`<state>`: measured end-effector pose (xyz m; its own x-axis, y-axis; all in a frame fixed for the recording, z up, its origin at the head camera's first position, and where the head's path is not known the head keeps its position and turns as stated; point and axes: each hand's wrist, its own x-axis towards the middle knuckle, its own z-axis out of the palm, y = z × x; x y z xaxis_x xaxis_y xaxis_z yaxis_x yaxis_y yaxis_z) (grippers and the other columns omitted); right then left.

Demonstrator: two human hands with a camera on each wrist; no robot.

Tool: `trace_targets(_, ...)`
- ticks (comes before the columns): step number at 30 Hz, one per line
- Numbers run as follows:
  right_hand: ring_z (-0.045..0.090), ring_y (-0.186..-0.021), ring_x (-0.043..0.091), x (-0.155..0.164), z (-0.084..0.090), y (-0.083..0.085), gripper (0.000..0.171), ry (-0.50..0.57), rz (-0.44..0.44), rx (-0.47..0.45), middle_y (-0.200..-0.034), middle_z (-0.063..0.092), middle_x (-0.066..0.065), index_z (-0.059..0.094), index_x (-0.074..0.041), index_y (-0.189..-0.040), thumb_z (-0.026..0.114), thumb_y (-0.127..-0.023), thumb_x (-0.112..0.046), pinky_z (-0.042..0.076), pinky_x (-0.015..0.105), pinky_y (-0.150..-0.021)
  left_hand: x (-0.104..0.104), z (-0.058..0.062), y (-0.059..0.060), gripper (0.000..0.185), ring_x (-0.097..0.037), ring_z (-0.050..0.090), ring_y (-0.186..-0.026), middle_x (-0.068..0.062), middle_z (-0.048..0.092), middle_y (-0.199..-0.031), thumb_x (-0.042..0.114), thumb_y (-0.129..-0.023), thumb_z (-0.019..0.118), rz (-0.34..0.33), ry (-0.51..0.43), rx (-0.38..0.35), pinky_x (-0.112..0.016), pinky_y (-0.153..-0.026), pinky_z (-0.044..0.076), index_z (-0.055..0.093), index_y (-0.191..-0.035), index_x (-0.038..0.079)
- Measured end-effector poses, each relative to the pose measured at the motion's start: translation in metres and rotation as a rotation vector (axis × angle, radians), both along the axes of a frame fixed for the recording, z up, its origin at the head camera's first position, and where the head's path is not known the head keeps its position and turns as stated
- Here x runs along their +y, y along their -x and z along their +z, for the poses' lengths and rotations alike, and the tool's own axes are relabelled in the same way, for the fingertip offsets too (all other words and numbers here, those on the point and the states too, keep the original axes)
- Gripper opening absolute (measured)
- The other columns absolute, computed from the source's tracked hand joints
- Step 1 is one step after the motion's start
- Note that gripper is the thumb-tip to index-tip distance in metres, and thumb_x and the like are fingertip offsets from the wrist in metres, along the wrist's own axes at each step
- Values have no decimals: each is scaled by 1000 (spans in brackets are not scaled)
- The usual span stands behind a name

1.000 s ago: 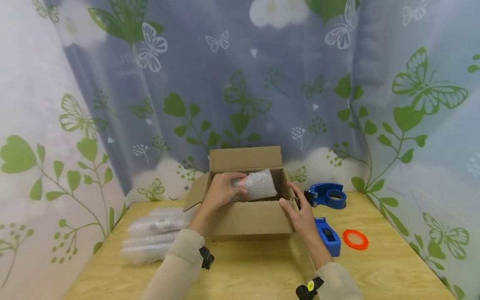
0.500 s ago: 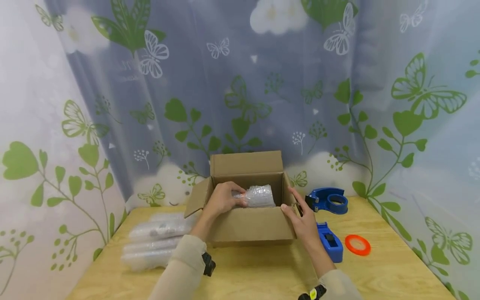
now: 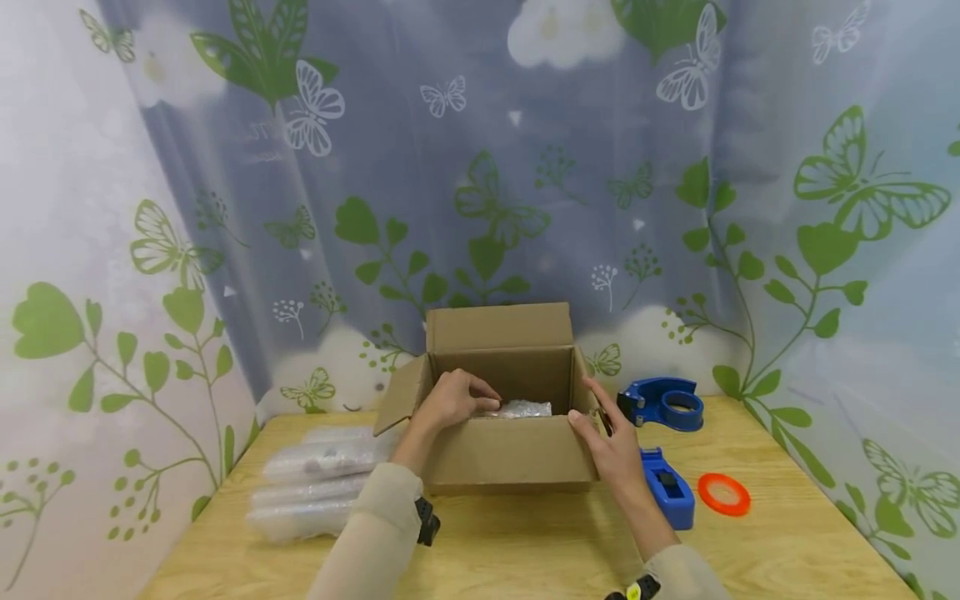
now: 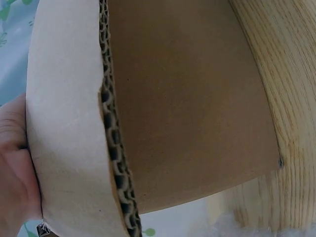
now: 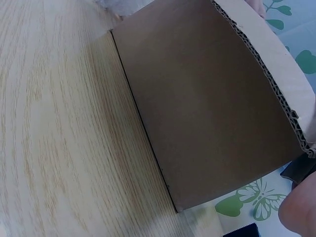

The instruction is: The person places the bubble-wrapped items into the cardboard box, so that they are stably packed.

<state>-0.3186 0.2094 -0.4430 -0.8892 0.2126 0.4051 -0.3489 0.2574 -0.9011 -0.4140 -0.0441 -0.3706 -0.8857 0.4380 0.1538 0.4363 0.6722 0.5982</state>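
An open cardboard box (image 3: 510, 454) stands on the table in the head view, its flaps folded outward. My left hand (image 3: 452, 398) reaches over its front-left edge and holds the left end of a bubble-wrapped bundle (image 3: 525, 409) low inside; only the top of the wrap shows above the front wall. At the front-right corner my right hand (image 3: 611, 437) grips the box, thumb on the front edge and fingers along the right side. The left wrist view shows part of the left hand (image 4: 15, 168) behind the front flap (image 4: 74, 113); a fingertip (image 5: 298, 205) appears in the right wrist view.
Several bubble-wrapped bundles (image 3: 315, 479) lie left of the box. On the right are a blue tape dispenser (image 3: 660, 403), a second blue dispenser (image 3: 667, 492) beside the right forearm, and an orange-red ring (image 3: 723, 495). A patterned curtain (image 3: 495, 167) hangs behind the table.
The bubble-wrapped bundle has sunk from above the front wall down into the box, with my left hand lowering along with it. My right hand stays at the box's right corner.
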Motion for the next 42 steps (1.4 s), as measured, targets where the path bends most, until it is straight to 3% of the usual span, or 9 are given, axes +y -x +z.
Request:
trace_targets(5, 24, -157, 36, 0, 0, 0, 61, 3, 7, 7, -167, 36, 7, 45, -25, -159, 68, -102, -29, 23, 68, -121, -1, 1, -1, 26, -34, 61, -129, -10, 72, -129, 24, -96, 76, 9, -38, 3, -48, -102, 55, 80, -119, 12)
trace_targets(11, 26, -156, 36, -2, -2, 0, 60, 10, -6, 28, -167, 37, 8, 47, -23, -158, 68, -102, -25, 22, 69, -121, -2, -1, 0, 29, -33, 62, -127, -8, 75, -125, 24, -97, 76, -32, -49, 74, -48, -105, 53, 78, -121, 9)
trace_targets(17, 27, -156, 35, -6, -3, 3, 58, 14, 0, 62, -166, 37, 8, 49, -22, -157, 68, -102, -26, 21, 70, -121, -11, 2, -3, 30, -28, 68, -119, -2, 77, -119, 25, -98, 74, -10, -173, 115, -46, -98, 57, 77, -124, 11)
trace_targets(22, 27, -155, 35, -4, -5, 3, 56, 12, -12, 59, -166, 37, 8, 50, -22, -156, 68, -103, -25, 22, 71, -120, -19, 6, -8, 34, -27, 68, -120, -3, 75, -124, 27, -99, 72, -42, -281, 71, -45, -100, 56, 73, -130, 10)
trace_targets(27, 27, -155, 36, -2, -9, 3, 57, 22, -15, 64, -167, 36, 9, 49, -20, -156, 68, -102, -22, 22, 71, -120, -30, 15, -16, 37, -29, 65, -123, -7, 72, -130, 24, -100, 72, -100, -290, 18, -47, -104, 53, 70, -133, 9)
trace_targets(35, 29, -154, 38, -5, -17, 5, 54, -18, -32, 99, -166, 38, 9, 52, -21, -153, 69, -102, -22, 23, 74, -117, -67, 28, -29, 40, -25, 66, -122, -4, 70, -133, 32, -98, 75, -136, -255, 21, -49, -105, 52, 70, -135, 17)
trace_targets(42, 32, -152, 33, -5, -20, 6, 51, -12, -58, 154, -164, 41, 9, 56, -22, -150, 70, -101, -20, 22, 73, -117, -114, 43, -40, 42, -28, 66, -121, -7, 69, -135, 32, -98, 75, -103, -234, 44, -52, -105, 52, 69, -137, 18)
